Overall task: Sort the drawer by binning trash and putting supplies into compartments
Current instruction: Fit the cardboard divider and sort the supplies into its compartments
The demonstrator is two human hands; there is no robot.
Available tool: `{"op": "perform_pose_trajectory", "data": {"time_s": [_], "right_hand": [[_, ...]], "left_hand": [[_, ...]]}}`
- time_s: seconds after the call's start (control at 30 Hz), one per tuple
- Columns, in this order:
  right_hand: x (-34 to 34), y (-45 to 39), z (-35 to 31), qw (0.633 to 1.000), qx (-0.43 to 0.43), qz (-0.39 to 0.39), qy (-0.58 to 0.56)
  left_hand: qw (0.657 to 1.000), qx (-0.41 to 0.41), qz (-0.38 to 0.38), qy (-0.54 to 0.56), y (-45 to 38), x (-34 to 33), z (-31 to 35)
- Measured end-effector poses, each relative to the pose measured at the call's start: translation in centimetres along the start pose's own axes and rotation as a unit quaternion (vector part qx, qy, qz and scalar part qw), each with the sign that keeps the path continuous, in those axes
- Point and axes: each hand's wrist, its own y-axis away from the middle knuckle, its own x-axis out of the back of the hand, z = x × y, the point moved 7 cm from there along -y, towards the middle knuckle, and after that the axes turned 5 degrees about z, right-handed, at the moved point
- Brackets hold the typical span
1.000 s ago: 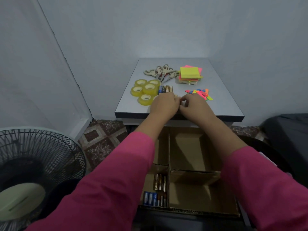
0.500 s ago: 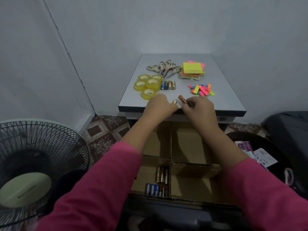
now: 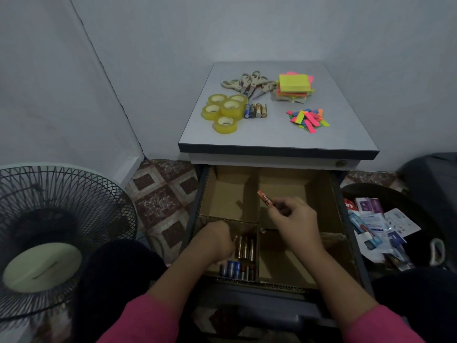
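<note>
Drawer [image 3: 338, 194], pulled open under the cabinet top [image 3: 346, 134], split by cardboard dividers into four compartments. Near-left compartment already holds batteries [image 3: 243, 248] laid side by side, likely so more fit flat.

Bin [image 3: 420, 243] at the drawer's right side, wrappers and paper piled inside; trash step looks well along.

Still on the cabinet top: tape rolls [image 3: 223, 111] by the left edge, scissors [image 3: 249, 82] toward the back, sticky-note stack [image 3: 294, 86] back right, colored tabs [image 3: 308, 120] right of centre, four loose batteries [image 3: 256, 110] touching the tape.

Right hand [image 3: 294, 226] over the drawer's middle, pinching an orange battery [image 3: 265, 198] angled up-left, seemingly waiting its turn.

Left hand [image 3: 212, 241] curled inside the battery compartment; whether it grips anything cannot be told.
</note>
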Motion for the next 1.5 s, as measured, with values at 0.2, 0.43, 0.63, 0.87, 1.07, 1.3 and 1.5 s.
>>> {"op": "perform_pose_trajectory", "data": {"time_s": [0.2, 0.43, 0.63, 0.87, 1.07, 1.3, 1.5], "right_hand": [[-0.3, 0.1, 0.6, 0.999, -0.021, -0.02, -0.017], [-0.6, 0.2, 0.7, 0.999, -0.026, -0.032, -0.031], [-0.8, 0.5, 0.3, 0.997, 0.005, -0.066, -0.048], [-1.9, 3.5, -4.1, 0.963, 0.194, -0.182, 0.033], [-7.5, 6.2, -6.2, 0.903, 0.227, -0.258, 0.26], [-12.5, 5.2, -4.5, 0.895, 0.121, -0.308, 0.298], [-14.3, 4.7, -2.6, 0.903, 0.068, -0.334, 0.263]], "left_hand": [[0.999, -0.002, -0.008, -0.048, -2.1, -1.5, -0.8], [0.998, -0.027, 0.05, -0.008, -2.1, -1.0, -0.4], [0.997, -0.051, 0.033, -0.041, -1.2, 0.1, 0.0], [0.913, -0.169, 0.165, 0.333, 1.8, 8.5, 0.1], [0.783, -0.024, 0.258, 0.566, -0.6, 9.1, -3.8], [0.774, -0.025, 0.248, 0.582, -0.9, 8.6, -3.8], [0.78, -0.03, 0.258, 0.569, -1.2, 8.6, -3.7]]}}
